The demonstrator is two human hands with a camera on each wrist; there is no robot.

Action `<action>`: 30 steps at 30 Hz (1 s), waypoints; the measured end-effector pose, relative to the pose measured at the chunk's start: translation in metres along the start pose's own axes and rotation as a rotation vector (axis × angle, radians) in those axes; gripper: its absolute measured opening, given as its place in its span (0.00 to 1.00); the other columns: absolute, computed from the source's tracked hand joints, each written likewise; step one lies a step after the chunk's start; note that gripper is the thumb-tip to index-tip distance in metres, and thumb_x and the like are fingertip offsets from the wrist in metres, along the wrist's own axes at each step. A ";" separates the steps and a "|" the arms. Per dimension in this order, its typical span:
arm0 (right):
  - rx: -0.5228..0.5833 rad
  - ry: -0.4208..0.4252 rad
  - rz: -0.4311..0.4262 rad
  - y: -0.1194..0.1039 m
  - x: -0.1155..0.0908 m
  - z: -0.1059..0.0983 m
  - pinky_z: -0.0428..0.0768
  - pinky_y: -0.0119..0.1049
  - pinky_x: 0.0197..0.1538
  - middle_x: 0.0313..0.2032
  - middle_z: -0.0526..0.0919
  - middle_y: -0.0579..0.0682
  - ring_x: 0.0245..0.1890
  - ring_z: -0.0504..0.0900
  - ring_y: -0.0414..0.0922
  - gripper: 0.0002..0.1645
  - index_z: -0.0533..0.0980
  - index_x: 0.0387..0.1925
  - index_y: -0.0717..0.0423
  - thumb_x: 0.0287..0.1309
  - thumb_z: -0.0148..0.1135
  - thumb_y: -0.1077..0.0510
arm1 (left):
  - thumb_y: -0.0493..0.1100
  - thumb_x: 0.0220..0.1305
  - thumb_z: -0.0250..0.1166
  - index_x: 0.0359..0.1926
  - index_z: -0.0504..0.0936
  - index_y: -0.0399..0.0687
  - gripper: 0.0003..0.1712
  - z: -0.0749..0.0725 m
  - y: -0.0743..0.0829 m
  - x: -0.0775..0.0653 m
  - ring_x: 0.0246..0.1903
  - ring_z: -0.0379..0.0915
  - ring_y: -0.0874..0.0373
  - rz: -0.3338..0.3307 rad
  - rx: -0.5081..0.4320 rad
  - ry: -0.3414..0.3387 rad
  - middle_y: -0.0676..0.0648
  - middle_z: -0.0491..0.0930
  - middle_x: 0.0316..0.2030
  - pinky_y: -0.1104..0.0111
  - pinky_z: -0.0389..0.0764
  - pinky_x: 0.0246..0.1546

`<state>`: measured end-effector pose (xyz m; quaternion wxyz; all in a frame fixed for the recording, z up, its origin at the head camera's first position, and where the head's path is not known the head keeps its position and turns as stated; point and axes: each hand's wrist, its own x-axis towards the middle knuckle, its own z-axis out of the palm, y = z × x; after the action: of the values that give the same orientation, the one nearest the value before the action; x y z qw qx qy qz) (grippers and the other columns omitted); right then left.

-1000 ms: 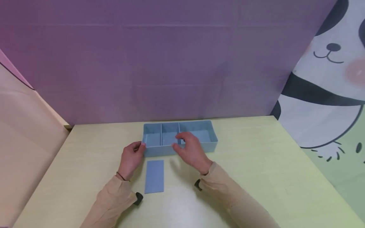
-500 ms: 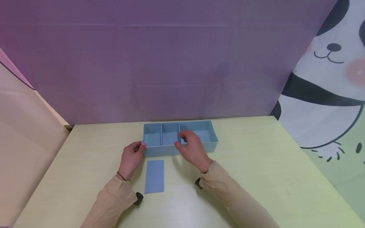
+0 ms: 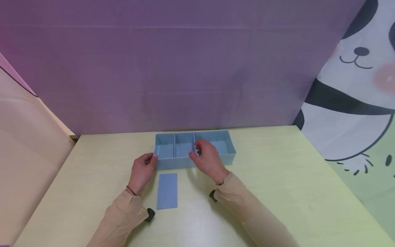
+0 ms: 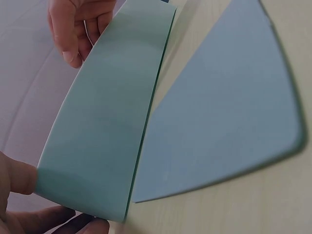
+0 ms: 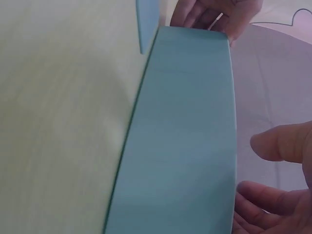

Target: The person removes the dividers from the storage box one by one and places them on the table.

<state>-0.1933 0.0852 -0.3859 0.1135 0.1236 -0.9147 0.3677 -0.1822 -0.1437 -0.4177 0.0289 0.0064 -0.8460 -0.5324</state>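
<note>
A light blue divided storage box stands near the table's back edge, its three compartments facing up. At its front left corner my left hand grips the end, thumb at the rim and fingers along the outside wall; the same thumb shows in the left wrist view. My right hand hovers over the box beside the divider left of the largest compartment. In the right wrist view its thumb and loosely bent fingers stay apart, with nothing visible between them. The hand partly hides the largest compartment.
A flat blue rectangular panel lies on the pale wooden table, in front of the box and between the forearms. Right behind the table rises a purple backdrop. A panda-printed sheet hangs at the right.
My right hand has shifted slightly rightward and away from me over the box, from the middle compartment toward the divider. The left hand, box and panel have stayed put.
</note>
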 end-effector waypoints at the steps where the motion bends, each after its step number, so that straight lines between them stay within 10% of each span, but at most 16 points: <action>1: 0.003 -0.007 0.015 -0.001 0.001 -0.001 0.76 0.41 0.36 0.34 0.79 0.57 0.30 0.73 0.43 0.18 0.73 0.40 0.61 0.51 0.58 0.53 | 0.47 0.65 0.51 0.52 0.70 0.32 0.23 0.000 0.000 0.000 0.46 0.68 0.48 0.001 0.001 -0.002 0.33 0.73 0.49 0.54 0.73 0.47; 30: -0.106 -0.015 0.139 0.003 0.025 -0.001 0.77 0.40 0.35 0.28 0.81 0.49 0.26 0.74 0.41 0.13 0.78 0.33 0.57 0.53 0.59 0.51 | 0.48 0.65 0.51 0.51 0.72 0.33 0.23 0.000 -0.001 0.001 0.44 0.70 0.48 0.019 -0.009 0.004 0.33 0.75 0.46 0.55 0.74 0.45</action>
<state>-0.2176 0.0845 -0.3799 0.0870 0.0564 -0.9401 0.3248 -0.1827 -0.1443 -0.4185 0.0355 -0.0007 -0.8434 -0.5361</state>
